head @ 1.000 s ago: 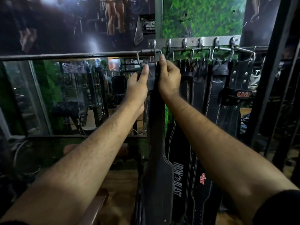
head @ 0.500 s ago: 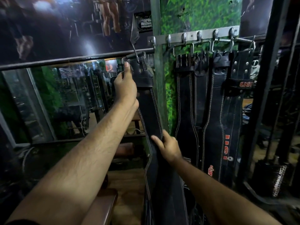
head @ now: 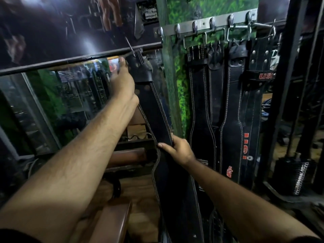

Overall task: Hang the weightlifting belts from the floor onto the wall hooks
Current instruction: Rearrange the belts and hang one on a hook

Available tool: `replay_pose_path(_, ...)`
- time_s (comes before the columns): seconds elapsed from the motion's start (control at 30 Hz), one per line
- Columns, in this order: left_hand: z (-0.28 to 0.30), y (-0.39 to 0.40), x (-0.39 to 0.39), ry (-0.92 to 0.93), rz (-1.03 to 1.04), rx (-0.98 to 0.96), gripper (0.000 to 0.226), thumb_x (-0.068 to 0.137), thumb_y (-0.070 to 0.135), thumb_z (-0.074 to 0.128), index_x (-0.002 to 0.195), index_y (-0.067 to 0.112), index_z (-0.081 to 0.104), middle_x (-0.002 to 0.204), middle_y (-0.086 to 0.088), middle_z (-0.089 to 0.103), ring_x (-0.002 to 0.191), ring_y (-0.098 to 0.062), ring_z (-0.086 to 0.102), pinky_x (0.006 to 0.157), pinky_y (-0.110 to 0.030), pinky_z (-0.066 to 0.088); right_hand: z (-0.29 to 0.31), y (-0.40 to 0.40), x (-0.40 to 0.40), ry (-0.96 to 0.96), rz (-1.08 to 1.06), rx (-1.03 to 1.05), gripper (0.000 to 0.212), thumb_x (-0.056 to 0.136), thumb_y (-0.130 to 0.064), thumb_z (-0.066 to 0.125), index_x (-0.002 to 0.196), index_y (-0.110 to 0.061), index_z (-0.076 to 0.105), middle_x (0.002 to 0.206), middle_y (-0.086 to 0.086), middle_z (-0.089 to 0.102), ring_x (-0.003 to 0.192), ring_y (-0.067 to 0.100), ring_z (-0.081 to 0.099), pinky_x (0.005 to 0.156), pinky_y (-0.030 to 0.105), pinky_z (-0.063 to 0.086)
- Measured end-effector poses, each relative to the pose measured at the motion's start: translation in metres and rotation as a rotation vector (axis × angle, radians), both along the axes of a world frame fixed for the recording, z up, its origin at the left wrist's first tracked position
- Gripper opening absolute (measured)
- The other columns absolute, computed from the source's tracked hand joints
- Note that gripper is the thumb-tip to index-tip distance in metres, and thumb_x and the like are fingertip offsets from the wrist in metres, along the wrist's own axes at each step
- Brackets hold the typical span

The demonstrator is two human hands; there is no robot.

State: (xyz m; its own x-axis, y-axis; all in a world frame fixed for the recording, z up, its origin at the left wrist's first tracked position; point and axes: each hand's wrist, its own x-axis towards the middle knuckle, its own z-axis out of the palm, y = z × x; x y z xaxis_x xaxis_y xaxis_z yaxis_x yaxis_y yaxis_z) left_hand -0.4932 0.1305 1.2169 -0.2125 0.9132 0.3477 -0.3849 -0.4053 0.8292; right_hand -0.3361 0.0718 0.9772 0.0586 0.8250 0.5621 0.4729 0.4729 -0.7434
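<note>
A black weightlifting belt (head: 154, 109) with pale stitching hangs slantwise in the middle of the scene, its buckle end high up by a dark horizontal bar (head: 70, 62) and its wide body dropping toward the near floor. The left hand (head: 122, 81) reaches up at the belt's top end, fingers stretched upward alongside the leather just left of the folded buckle strap; whether the thumb is wrapped round the belt cannot be told, as it lies behind the hand. The right hand (head: 177, 149) grips the belt lower down, at its narrow waist, fingers curled round the right edge and thumb laid across the front. To the right, on a green-patterned wall, a metal hook rail (head: 203, 23) carries a row of hooks, and several other black belts (head: 231, 106) hang from them side by side, one with a red "USI" label near its top. The held belt is left of the rail, apart from its hooks. Left of the bar is a glass panel (head: 61, 106) with reflections. A brown padded bench (head: 114, 223) sits near, below the left forearm.
</note>
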Motion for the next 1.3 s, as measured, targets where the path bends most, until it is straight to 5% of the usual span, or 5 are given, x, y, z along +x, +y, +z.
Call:
replay_pose_path(0.2,-0.018,-0.043,0.008,0.034,-0.040,-0.024,0.051,0.093,0.059,0.055,0.106,0.012,0.070,0.118,-0.027,0.069,0.104,-0.045,0.069,0.065,-0.051,0.061,-0.006,-0.010,0.026,-0.419,0.000,-0.384,0.064,0.068,-0.072,0.077,0.114,-0.029,0.070,0.095,-0.007,0.072,0.090,0.014,0.070,0.071,0.024,0.053)
replay_pose_path(0.37,-0.035,-0.030,0.007,0.089,0.008,-0.021,0.047,0.087,0.060,0.057,0.102,0.018,0.070,0.113,-0.022,0.072,0.101,-0.044,0.070,0.072,-0.050,0.059,0.062,-0.016,0.005,0.106,0.019,-0.017,0.062,0.070,-0.083,0.063,0.073,-0.022,0.065,0.064,-0.005,0.063,0.059,0.011,0.060,0.061,0.037,0.054)
replay_pose_path(0.53,-0.042,-0.042,0.026,0.181,-0.002,0.101,0.032,0.102,0.040,0.049,0.107,0.012,0.064,0.095,-0.002,0.069,0.088,-0.018,0.067,0.082,-0.035,0.055,0.166,-0.023,-0.001,0.550,0.162,0.034,0.043,0.095,-0.054,0.059,0.100,-0.012,0.065,0.067,-0.003,0.059,0.056,0.011,0.054,0.056,0.028,0.048)
replay_pose_path(0.87,-0.054,-0.033,0.067,0.234,0.025,0.200,0.030,0.097,0.049,0.046,0.098,0.023,0.060,0.093,-0.002,0.063,0.089,-0.021,0.058,0.083,-0.043,0.049,0.200,-0.018,0.030,0.353,0.017,0.161,0.021,0.097,-0.027,0.066,0.085,-0.010,0.070,0.072,0.000,0.067,0.063,0.013,0.063,0.062,0.043,0.059)
replay_pose_path(1.3,0.046,0.007,0.133,0.375,0.045,0.191,0.040,0.099,0.047,0.046,0.095,0.014,0.070,0.097,-0.005,0.072,0.091,-0.023,0.067,0.087,-0.041,0.055,0.281,0.018,0.086,0.265,-0.374,0.255,0.037,0.087,-0.051,0.063,0.088,-0.016,0.076,0.080,0.001,0.076,0.080,0.026,0.073,0.077,0.046,0.061)
